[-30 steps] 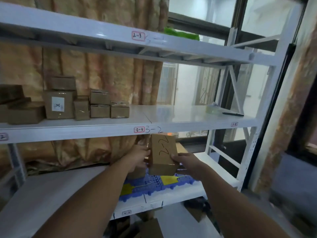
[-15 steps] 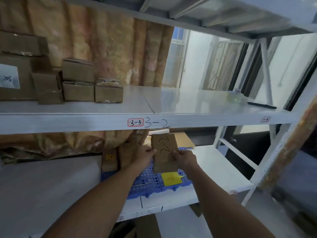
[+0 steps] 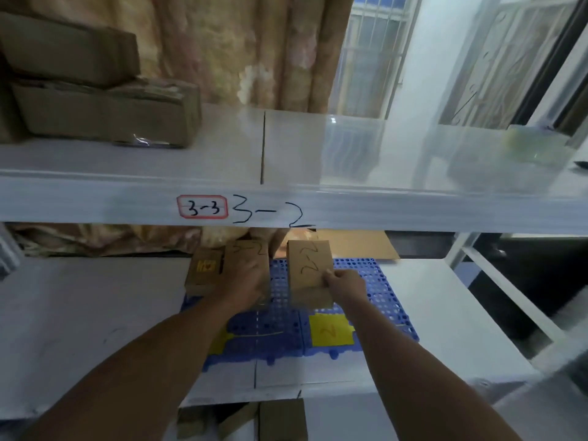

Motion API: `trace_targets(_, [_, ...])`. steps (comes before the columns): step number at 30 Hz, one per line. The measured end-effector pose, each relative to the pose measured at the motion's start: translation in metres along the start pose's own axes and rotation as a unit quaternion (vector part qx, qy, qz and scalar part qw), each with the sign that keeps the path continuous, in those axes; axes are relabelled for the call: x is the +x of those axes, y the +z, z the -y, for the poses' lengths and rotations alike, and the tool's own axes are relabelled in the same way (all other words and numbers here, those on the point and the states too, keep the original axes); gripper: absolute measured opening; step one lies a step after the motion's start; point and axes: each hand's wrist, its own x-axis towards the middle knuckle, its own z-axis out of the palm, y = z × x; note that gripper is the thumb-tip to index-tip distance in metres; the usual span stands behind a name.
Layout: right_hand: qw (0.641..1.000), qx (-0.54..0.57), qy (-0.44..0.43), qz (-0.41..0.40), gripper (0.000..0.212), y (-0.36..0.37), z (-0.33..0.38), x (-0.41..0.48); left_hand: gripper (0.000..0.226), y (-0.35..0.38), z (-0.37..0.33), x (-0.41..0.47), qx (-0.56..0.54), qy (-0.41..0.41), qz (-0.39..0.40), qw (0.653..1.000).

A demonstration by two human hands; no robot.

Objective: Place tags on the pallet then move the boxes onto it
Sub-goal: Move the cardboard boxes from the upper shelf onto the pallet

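A blue perforated pallet (image 3: 375, 300) lies on the lower white shelf. A yellow tag marked "2" (image 3: 329, 333) sits on its front right; part of another yellow tag (image 3: 219, 343) shows beside my left forearm. My right hand (image 3: 345, 286) grips a cardboard box marked "2-2" (image 3: 310, 268) that stands on the pallet. My left hand (image 3: 246, 278) rests on a second box marked "3-2" (image 3: 245, 249) to its left. A smaller box with a yellow label (image 3: 203, 272) stands at the pallet's left edge.
The shelf beam (image 3: 413, 211) marked "3-3" and "3-2" crosses just above the pallet. Brown boxes (image 3: 105, 109) are stacked on the upper shelf at left. A tape roll (image 3: 534, 144) lies at its right. Flat cardboard (image 3: 359, 246) leans behind the pallet.
Both hands carried the "2-2" box forward and down onto the pallet. My left hand then left it and went to the box at its left. My view moved closer and lower.
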Motion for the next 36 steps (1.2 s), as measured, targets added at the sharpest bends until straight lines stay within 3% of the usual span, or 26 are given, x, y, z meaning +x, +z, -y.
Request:
trace_targets(6, [0.999, -0.016, -0.002, 0.047, 0.041, 0.027, -0.011, 0.033, 0.058, 0.027, 0.013, 0.012, 0.084, -0.023, 0.075, 0.993])
trace_targets(10, [0.998, -0.01, 0.0, 0.061, 0.042, 0.042, -0.015, 0.045, 0.045, 0.033, 0.02, 0.015, 0.079, -0.009, 0.024, 0.997])
trace_targets(19, [0.997, -0.013, 0.025, 0.071, 0.042, 0.056, -0.016, 0.064, 0.055, 0.035, 0.023, 0.016, 0.097, 0.005, -0.023, 0.995])
trace_targets(32, [0.997, -0.009, 0.023, 0.076, 0.047, 0.07, -0.011, 0.073, 0.052, 0.028, 0.03, 0.01, 0.11, -0.007, 0.01, 0.994])
trace_targets(36, [0.998, -0.002, 0.024, 0.059, 0.057, 0.069, -0.011, 0.068, 0.037, 0.029, 0.032, 0.0, 0.12, 0.033, -0.063, 0.99])
